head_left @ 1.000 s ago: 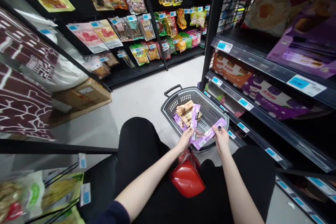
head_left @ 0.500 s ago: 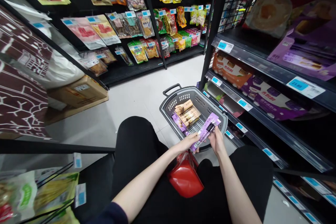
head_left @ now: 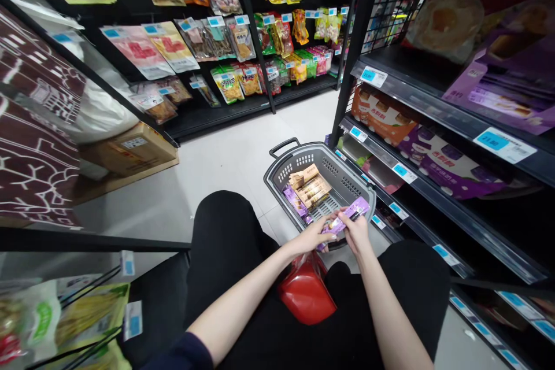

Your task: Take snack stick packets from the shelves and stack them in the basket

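Note:
Both my hands grip purple stick packets (head_left: pixel 358 207) above the near end of a grey shopping basket (head_left: pixel 299 157). My left hand (head_left: pixel 315 235) is closed round their lower left end. My right hand (head_left: pixel 354 230) pinches them from the right, close to my left fingers. How many packets are in my grip I cannot tell. Inside the basket lie tan stick packets (head_left: pixel 313 191), with more purple packets (head_left: pixel 295 199) beside them along the left wall. Below my hands, a shiny red bag (head_left: pixel 307 295) rests between my legs.
Shelves (head_left: pixel 437 121) with boxed goods and price tags rise close on my right. A rack of hanging snack bags (head_left: pixel 229 84) stands ahead. On the left sit a cardboard box (head_left: pixel 134 147) and a brown patterned panel (head_left: pixel 34 127); more bagged goods (head_left: pixel 43 318) hang at lower left.
The purple packets have tilted flatter, their far end swinging right. My right hand has shifted left along them, and my hands are closer together. The basket stays in place.

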Action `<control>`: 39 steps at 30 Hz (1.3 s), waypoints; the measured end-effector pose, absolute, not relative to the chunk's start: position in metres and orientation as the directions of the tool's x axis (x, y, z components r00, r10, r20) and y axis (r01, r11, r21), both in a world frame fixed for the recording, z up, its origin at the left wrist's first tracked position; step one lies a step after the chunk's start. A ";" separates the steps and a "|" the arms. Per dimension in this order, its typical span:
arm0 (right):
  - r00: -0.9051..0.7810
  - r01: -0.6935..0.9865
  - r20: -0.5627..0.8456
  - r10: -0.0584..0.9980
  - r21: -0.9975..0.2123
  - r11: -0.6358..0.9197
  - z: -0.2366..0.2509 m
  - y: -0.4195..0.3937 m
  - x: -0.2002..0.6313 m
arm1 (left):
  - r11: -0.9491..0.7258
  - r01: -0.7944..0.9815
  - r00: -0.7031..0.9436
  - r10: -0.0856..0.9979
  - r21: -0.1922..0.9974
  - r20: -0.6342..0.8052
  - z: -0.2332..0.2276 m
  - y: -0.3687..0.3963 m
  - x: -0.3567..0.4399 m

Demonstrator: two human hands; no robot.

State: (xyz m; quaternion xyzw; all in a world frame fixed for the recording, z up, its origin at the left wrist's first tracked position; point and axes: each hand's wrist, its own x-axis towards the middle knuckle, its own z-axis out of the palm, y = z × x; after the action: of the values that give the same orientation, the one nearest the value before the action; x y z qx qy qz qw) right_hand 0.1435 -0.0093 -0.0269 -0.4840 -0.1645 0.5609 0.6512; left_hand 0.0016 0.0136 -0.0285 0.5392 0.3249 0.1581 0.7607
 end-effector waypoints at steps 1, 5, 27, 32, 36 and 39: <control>0.341 -0.582 -0.327 0.881 -0.810 -0.075 -0.026 -0.008 0.146 | 0.372 0.128 0.746 0.575 0.920 -0.336 -0.031 0.014 0.002; 0.399 -0.614 -0.335 0.854 -0.789 -0.022 -0.028 -0.005 0.154 | 0.379 0.174 0.754 0.543 0.909 -0.371 -0.036 0.012 0.003; 0.110 -0.687 -0.275 0.955 -0.715 -0.127 -0.022 -0.013 0.144 | 0.503 0.072 0.776 0.514 0.861 -0.365 -0.024 0.005 0.005; 0.235 -0.616 -0.348 0.908 -0.776 -0.137 -0.036 -0.010 0.129 | 0.030 0.296 0.544 0.816 0.955 -0.195 -0.032 0.003 0.006; 0.242 -0.644 -0.401 0.883 -0.747 -0.163 -0.040 -0.007 0.128 | 0.432 0.118 0.684 0.617 0.894 -0.388 -0.035 -0.001 0.009; 0.211 -0.600 -0.383 0.899 -0.777 -0.190 -0.039 -0.008 0.137 | 0.717 0.014 0.816 0.395 0.697 -0.422 -0.036 -0.002 0.011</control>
State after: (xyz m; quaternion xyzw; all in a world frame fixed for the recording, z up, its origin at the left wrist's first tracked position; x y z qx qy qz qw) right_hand 0.1373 -0.0080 -0.0387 -0.4747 -0.1575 0.6078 0.6168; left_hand 0.0114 -0.0021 -0.0358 0.3606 0.2834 0.1079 0.8820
